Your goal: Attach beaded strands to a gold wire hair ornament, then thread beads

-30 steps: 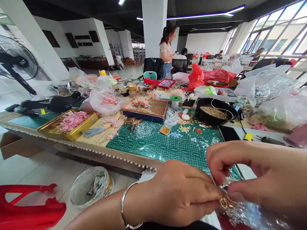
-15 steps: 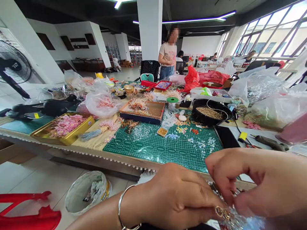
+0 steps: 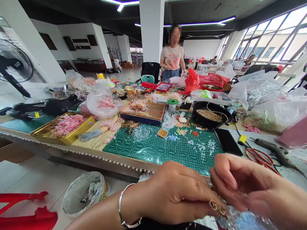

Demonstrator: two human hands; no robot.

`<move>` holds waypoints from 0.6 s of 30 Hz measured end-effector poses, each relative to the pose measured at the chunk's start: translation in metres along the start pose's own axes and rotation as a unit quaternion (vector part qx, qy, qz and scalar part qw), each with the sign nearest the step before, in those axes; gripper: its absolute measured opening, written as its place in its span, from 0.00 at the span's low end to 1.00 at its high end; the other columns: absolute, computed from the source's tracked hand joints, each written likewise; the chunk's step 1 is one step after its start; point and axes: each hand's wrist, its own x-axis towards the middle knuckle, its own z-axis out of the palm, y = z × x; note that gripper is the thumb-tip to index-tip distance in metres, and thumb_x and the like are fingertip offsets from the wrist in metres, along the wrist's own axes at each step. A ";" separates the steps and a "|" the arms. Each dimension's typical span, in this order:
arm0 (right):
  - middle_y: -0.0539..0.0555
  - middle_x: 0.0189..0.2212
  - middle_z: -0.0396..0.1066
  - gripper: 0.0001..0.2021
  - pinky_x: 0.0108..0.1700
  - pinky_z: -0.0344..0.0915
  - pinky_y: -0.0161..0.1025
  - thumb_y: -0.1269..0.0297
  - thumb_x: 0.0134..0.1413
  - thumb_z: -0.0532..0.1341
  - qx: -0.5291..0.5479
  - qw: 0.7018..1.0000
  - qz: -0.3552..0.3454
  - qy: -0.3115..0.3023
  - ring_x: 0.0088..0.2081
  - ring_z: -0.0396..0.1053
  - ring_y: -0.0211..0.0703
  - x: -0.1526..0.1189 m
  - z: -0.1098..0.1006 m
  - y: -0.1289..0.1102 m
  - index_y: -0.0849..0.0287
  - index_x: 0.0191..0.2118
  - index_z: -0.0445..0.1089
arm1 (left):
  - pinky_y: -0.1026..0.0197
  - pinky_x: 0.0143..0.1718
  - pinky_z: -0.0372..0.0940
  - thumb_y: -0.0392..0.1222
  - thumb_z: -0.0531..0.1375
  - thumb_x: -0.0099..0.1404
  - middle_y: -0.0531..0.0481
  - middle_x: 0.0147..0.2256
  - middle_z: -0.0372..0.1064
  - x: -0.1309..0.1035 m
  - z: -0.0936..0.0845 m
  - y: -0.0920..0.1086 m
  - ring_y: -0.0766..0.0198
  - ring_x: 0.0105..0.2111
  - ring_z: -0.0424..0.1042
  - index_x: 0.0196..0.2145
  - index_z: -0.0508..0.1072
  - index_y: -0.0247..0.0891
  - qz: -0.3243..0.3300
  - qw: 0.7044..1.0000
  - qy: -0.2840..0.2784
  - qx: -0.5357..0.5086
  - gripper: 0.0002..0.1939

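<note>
Left hand: the bent fingers [image 3: 194,188] of the left hand [image 3: 177,195] are closed in a pinch on a glittering beaded piece [image 3: 243,218], by small round gold-coloured loops [image 3: 217,207].
Right hand: the right hand [image 3: 254,190] curls over the same piece, thumb and fingertips close together; blur hides whether they grip it.
Beaded piece: low at the lower right, in front of the table edge; clear, glassy, with pale blue patches, its outline blurred.
Wrist: a smooth, rounded silver-coloured bangle [image 3: 119,204].
Mat: green, flat, grid-printed cutting mat [image 3: 144,153], strewn with clear beads [image 3: 141,133].
Mat's right end: a glossy black slab [image 3: 227,141], near looped red cables [image 3: 257,156].
Tin: shallow, shiny gold-coloured tin [image 3: 69,139] of pink petalled flowers [image 3: 68,124].
</note>
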 end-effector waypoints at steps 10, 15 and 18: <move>0.49 0.38 0.67 0.16 0.41 0.65 0.35 0.72 0.54 0.62 -0.266 0.960 -0.075 -0.046 0.40 0.68 0.37 -0.007 -0.015 -0.011 0.46 0.47 0.69 | 0.67 0.44 0.68 0.34 0.57 0.66 0.40 0.37 0.76 0.001 -0.001 0.001 0.62 0.41 0.75 0.39 0.75 0.29 0.006 1.000 -0.017 0.009 0.08; 0.48 0.34 0.67 0.04 0.39 0.63 0.34 0.71 0.57 0.60 -0.281 0.953 -0.093 -0.062 0.37 0.67 0.35 -0.003 -0.013 -0.015 0.55 0.36 0.69 | 0.67 0.42 0.68 0.34 0.58 0.64 0.42 0.35 0.76 0.000 0.001 -0.004 0.65 0.38 0.75 0.35 0.75 0.31 -0.001 0.999 0.006 -0.051 0.06; 0.49 0.30 0.67 0.04 0.34 0.62 0.32 0.64 0.58 0.60 -0.236 0.967 -0.083 -0.053 0.33 0.66 0.34 0.003 -0.014 -0.008 0.58 0.33 0.69 | 0.68 0.38 0.67 0.36 0.59 0.64 0.43 0.33 0.76 0.001 0.003 -0.007 0.66 0.35 0.74 0.35 0.76 0.32 -0.045 0.995 0.004 -0.094 0.06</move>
